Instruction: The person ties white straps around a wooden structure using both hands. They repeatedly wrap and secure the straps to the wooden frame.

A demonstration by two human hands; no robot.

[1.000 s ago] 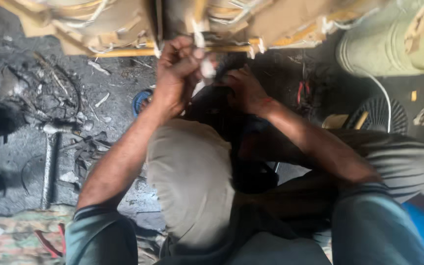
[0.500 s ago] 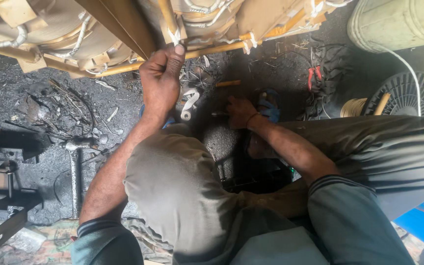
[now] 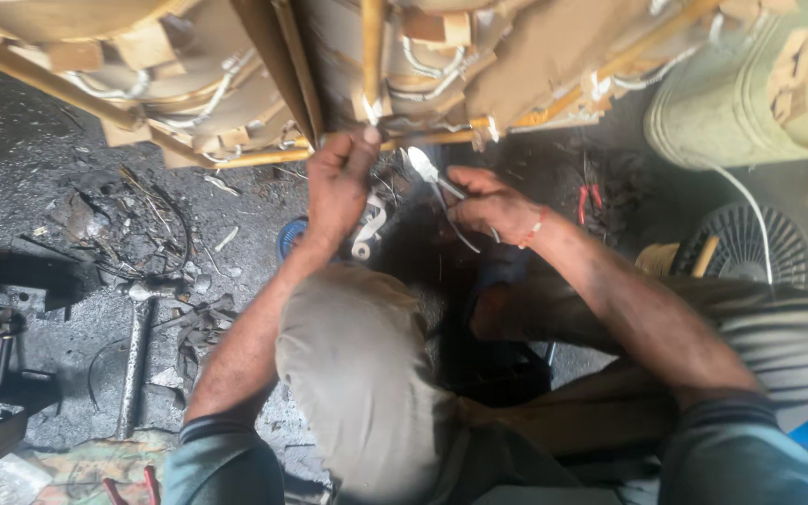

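Note:
My left hand [image 3: 337,187] reaches up to the yellow metal bar [image 3: 264,157] along the bottom edge of a big paper-wrapped coil assembly [image 3: 535,56]. Its fingertips press where an upright bar [image 3: 373,56] meets it. A white tape strip [image 3: 367,226] hangs from under this hand. My right hand [image 3: 486,208] is a little to the right and lower, gripping a silvery scissor-like tool [image 3: 427,170] whose tip points up-left toward the left hand. White ties [image 3: 493,129] wrap the bar at several spots.
A hammer [image 3: 135,348] lies on the dirty black floor at left, near a tangle of wire scraps [image 3: 147,220]. Red-handled pliers [image 3: 590,200], a round fan grille [image 3: 750,248] and a pale drum [image 3: 759,89] sit at right. My bent knee [image 3: 357,374] fills the foreground.
My right hand has come up from near my knee with the silvery tool, close to the left hand. The left hand has stayed at the bar.

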